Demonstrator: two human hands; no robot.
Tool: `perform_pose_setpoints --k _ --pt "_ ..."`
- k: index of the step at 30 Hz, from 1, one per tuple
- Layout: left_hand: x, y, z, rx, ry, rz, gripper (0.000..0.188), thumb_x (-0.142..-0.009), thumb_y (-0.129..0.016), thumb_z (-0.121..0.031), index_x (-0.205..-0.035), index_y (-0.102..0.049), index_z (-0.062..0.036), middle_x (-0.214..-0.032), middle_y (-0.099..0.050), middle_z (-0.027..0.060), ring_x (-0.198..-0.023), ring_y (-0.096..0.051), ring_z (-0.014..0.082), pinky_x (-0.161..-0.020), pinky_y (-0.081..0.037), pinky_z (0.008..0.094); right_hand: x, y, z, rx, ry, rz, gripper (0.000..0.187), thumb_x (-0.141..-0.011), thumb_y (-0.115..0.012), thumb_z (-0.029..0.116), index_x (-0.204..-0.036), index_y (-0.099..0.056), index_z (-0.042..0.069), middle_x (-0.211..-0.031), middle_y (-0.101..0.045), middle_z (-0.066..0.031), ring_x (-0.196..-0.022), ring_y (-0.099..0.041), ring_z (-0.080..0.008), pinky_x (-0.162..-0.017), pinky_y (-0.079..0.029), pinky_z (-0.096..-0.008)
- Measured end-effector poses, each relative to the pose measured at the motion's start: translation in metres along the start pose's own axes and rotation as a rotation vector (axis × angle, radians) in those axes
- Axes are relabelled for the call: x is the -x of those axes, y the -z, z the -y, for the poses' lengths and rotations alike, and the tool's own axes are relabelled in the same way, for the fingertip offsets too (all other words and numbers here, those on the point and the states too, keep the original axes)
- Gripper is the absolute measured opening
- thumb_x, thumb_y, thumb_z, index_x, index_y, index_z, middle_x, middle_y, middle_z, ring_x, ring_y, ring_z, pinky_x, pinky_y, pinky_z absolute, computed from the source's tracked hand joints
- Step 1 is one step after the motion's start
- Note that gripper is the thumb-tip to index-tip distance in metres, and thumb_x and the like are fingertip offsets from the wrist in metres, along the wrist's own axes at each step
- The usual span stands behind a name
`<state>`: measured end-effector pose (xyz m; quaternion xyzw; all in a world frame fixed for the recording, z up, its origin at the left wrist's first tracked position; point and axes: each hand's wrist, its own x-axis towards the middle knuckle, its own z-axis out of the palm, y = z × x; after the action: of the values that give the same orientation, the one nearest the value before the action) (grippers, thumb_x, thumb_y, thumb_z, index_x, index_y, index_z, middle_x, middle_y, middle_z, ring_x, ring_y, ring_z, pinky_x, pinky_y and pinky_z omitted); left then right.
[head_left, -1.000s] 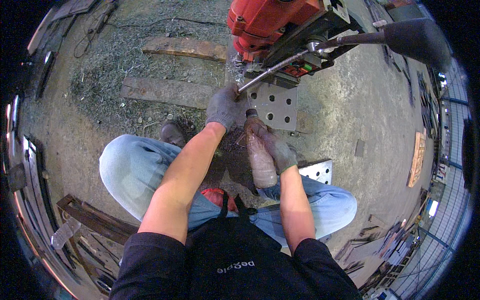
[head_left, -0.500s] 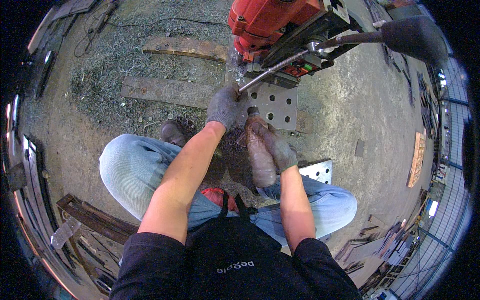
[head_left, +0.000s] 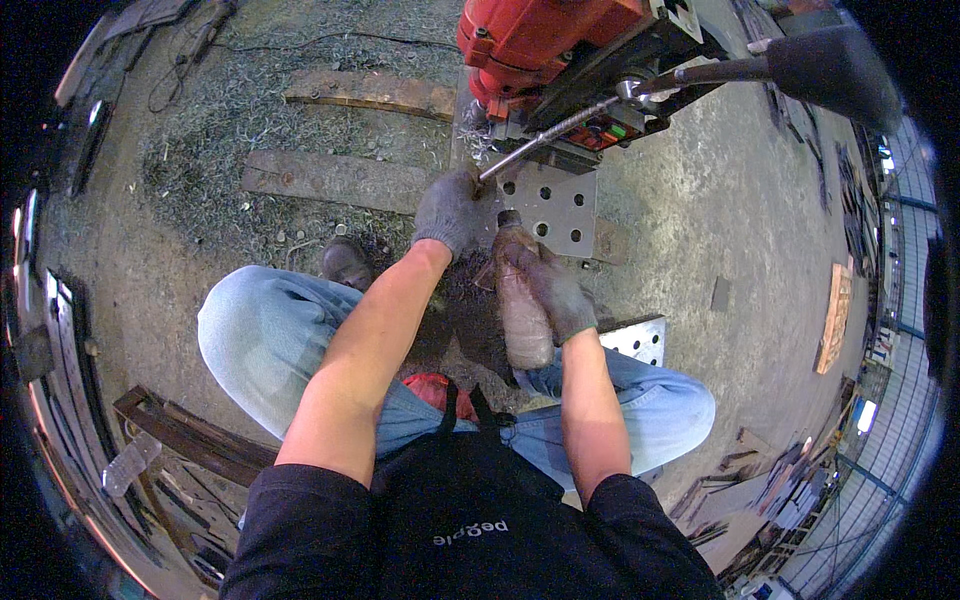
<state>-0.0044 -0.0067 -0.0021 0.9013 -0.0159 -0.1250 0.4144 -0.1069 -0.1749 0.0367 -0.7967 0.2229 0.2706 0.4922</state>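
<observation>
My left hand (head_left: 447,212), in a grey work glove, is closed round the lower end of a long metal lever (head_left: 552,134). This lever slants up to the hub of a red drilling machine (head_left: 550,40). A grimy, see-through plastic bottle (head_left: 524,325) with a dark top is in my gloved right hand (head_left: 562,300), its neck pointing at the machine. Beneath the machine lies a flat metal plate (head_left: 561,222) with several round holes. Bright curled shavings (head_left: 478,138) hang by the drill's lower end, while the cutting tip itself is hard to make out.
Metal shavings (head_left: 210,180) cover the floor at the left around two wooden planks (head_left: 335,180). Another holed plate (head_left: 640,343) sits by my right knee. A dark steel beam (head_left: 195,440) and a clear bottle (head_left: 131,465) are at the lower left. A black-covered part (head_left: 835,78) juts out at upper right.
More bright shavings show at the drill's lower end. The bottle and my right hand have shifted very slightly to the right. My left hand stays on the lever, almost still.
</observation>
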Motion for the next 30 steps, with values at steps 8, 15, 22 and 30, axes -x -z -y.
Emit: perform_pose_setpoints --k 8,15,22,30 --pt "-0.001 0.003 -0.002 -0.033 0.003 0.024 0.032 -0.088 -0.063 -0.036 -0.097 -0.064 -0.0055 -0.095 -0.068 0.0243 -0.093 -0.065 0.0448 -0.079 -0.051 0.0507 0.007 -0.003 0.011 -0.069 -0.016 0.016 0.082 -0.086 -0.064 0.058 -0.141 -0.048 -0.001 -0.133 -0.059 -0.0191 -0.118 -0.058 -0.0280 -0.101 -0.042 -0.0334" --pt "-0.002 0.000 0.001 0.005 0.000 0.028 0.033 -0.088 -0.063 -0.038 -0.096 -0.065 -0.0059 -0.094 -0.068 0.0239 -0.092 -0.065 0.0452 -0.078 -0.051 0.0506 -0.004 -0.005 -0.003 -0.107 -0.027 0.009 0.084 -0.084 -0.069 0.055 -0.141 -0.048 -0.003 -0.130 -0.060 -0.0179 -0.117 -0.057 -0.0252 -0.100 -0.043 -0.0327" --pt "-0.002 -0.001 -0.002 -0.022 0.017 0.033 0.037 -0.087 -0.065 -0.042 -0.095 -0.065 -0.0058 -0.094 -0.067 0.0248 -0.092 -0.064 0.0453 -0.077 -0.051 0.0506 -0.013 -0.010 -0.018 -0.223 0.082 -0.080 0.083 -0.088 -0.065 0.056 -0.144 -0.044 0.000 -0.139 -0.053 -0.0196 -0.124 -0.053 -0.0311 -0.104 -0.041 -0.0368" --pt "-0.004 -0.006 0.005 0.040 -0.005 0.011 0.038 -0.087 -0.064 -0.043 -0.096 -0.063 -0.0055 -0.095 -0.067 0.0251 -0.093 -0.063 0.0455 -0.078 -0.051 0.0508 -0.015 -0.003 -0.025 -0.111 0.038 -0.042 0.081 -0.090 -0.059 0.061 -0.145 -0.044 0.003 -0.135 -0.057 -0.0222 -0.125 -0.054 -0.0356 -0.105 -0.040 -0.0385"
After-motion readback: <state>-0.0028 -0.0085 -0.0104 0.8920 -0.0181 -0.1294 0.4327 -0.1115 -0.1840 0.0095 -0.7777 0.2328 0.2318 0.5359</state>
